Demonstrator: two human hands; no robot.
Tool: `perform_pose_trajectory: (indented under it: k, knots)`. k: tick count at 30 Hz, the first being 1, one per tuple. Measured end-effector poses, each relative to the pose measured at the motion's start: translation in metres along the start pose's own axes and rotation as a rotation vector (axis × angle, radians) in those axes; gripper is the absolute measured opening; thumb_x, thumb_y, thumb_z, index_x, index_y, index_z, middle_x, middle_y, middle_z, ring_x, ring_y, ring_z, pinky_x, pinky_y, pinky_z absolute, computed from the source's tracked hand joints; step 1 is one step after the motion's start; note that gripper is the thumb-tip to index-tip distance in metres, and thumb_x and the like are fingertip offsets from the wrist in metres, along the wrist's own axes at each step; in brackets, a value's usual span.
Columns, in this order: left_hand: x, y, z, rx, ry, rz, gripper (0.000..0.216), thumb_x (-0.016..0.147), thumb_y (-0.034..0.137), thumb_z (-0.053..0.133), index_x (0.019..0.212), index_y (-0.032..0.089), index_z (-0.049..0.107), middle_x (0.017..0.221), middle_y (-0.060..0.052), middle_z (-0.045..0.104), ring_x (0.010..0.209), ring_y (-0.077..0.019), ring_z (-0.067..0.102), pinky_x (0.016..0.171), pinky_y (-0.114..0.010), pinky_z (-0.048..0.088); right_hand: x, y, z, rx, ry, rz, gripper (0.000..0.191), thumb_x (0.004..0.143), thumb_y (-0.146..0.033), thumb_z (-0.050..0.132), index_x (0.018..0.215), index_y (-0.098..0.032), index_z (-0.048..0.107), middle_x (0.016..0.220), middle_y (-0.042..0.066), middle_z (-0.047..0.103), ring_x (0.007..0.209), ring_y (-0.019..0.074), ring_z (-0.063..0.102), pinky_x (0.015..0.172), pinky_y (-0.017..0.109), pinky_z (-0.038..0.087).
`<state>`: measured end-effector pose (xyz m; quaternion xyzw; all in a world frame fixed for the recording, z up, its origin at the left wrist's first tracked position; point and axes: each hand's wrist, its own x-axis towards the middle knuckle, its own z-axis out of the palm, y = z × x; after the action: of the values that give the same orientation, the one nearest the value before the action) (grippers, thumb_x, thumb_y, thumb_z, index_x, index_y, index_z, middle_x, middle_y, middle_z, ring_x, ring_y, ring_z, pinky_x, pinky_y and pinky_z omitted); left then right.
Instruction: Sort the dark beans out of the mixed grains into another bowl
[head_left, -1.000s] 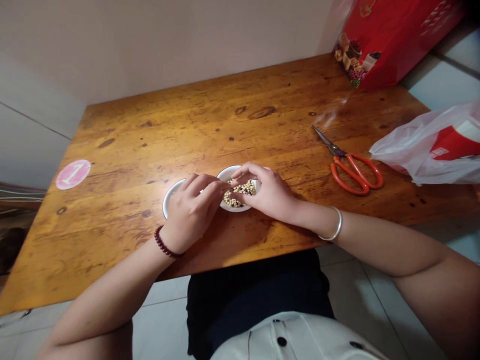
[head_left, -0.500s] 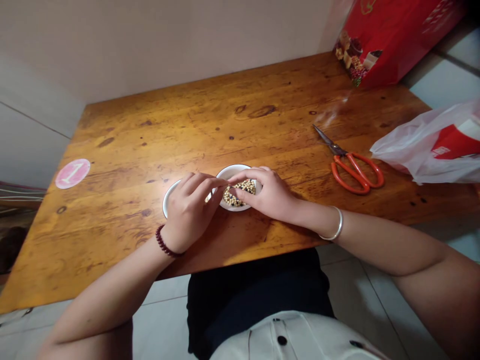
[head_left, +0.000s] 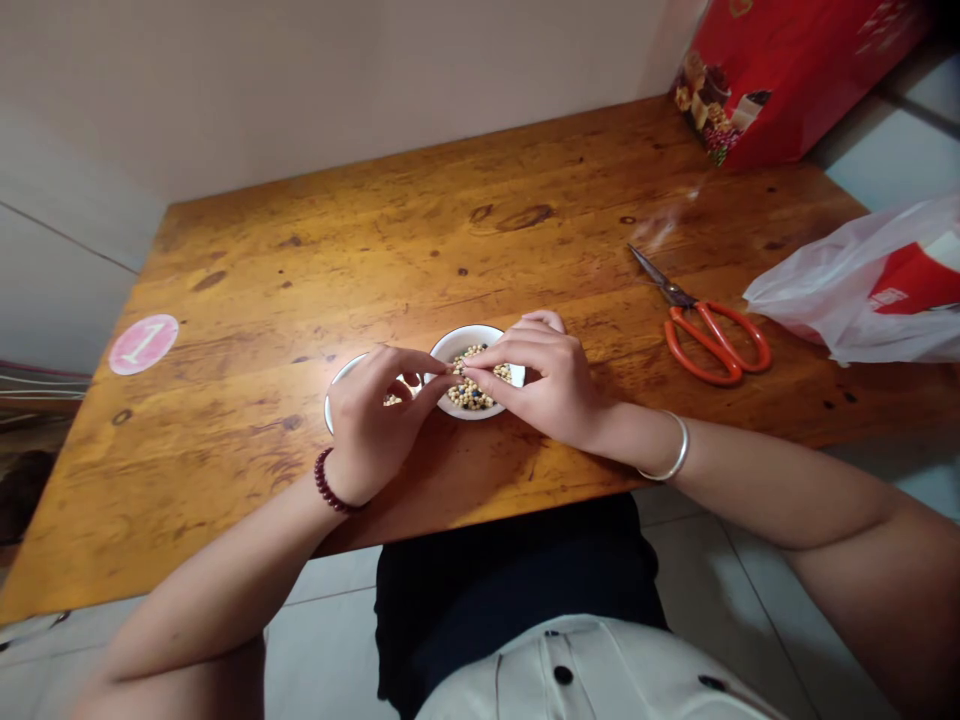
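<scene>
A white bowl with a dark rim [head_left: 450, 343] stands near the table's front edge, holding pale round beans [head_left: 472, 396] mixed with several dark ones. Over it my left hand [head_left: 375, 420] has thumb and forefinger brought together in a pinch. Facing it from the other side, my right hand [head_left: 555, 375] pinches too, its tips almost meeting the left ones. Whatever lies between the fingertips is too small to name. Beneath my left hand sits a second white bowl [head_left: 337, 385], mostly hidden, with some pale beans [head_left: 393, 399] showing inside.
Scissors with orange handles [head_left: 705, 340] lie on the wooden table [head_left: 360, 250] to the right. Beyond them are a white plastic bag [head_left: 832, 290] and a red gift bag [head_left: 795, 90]. A pink round sticker marked 1 [head_left: 144, 344] is at the left.
My right hand has shifted slightly, its forefinger lower and the other fingers more gathered. The left fingers have opened a gap that shows beans in the left bowl. The view has tilted a little.
</scene>
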<state>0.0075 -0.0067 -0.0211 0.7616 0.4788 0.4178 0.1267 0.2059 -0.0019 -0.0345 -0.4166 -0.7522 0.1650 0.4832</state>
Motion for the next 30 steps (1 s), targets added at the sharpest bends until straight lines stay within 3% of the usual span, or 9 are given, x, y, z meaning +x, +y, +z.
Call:
perform_pose_trajectory:
  k: [7, 17, 30]
  knots:
    - [0.0026, 0.0013, -0.0005, -0.078, -0.044, -0.048, 0.009, 0.082, 0.031, 0.075, 0.083, 0.022, 0.075, 0.08, -0.001, 0.073, 0.069, -0.0111, 0.066, 0.055, -0.021, 0.055, -0.0005, -0.0001, 0.0003, -0.032, -0.051, -0.017, 0.014, 0.091, -0.032, 0.063, 0.084, -0.028, 0.075, 0.087, -0.004, 0.079, 0.079, 0.0157, 0.069, 0.094, 0.038, 0.038]
    - [0.0013, -0.003, 0.0002, -0.107, -0.048, -0.001, 0.007, 0.081, 0.026, 0.077, 0.087, 0.024, 0.077, 0.078, -0.001, 0.072, 0.069, -0.0115, 0.066, 0.056, -0.022, 0.055, 0.001, -0.002, -0.0021, 0.012, -0.138, -0.013, 0.011, 0.087, -0.023, 0.064, 0.081, -0.026, 0.073, 0.085, -0.005, 0.078, 0.082, 0.0158, 0.07, 0.096, 0.039, 0.035]
    - [0.0021, -0.0003, 0.0, -0.083, -0.05, -0.007, 0.007, 0.081, 0.027, 0.076, 0.088, 0.025, 0.077, 0.079, -0.001, 0.073, 0.069, -0.0115, 0.066, 0.055, -0.022, 0.055, 0.0014, -0.0031, -0.0021, 0.003, -0.143, 0.017, 0.011, 0.087, -0.025, 0.064, 0.08, -0.027, 0.073, 0.086, -0.005, 0.079, 0.082, 0.016, 0.07, 0.098, 0.039, 0.035]
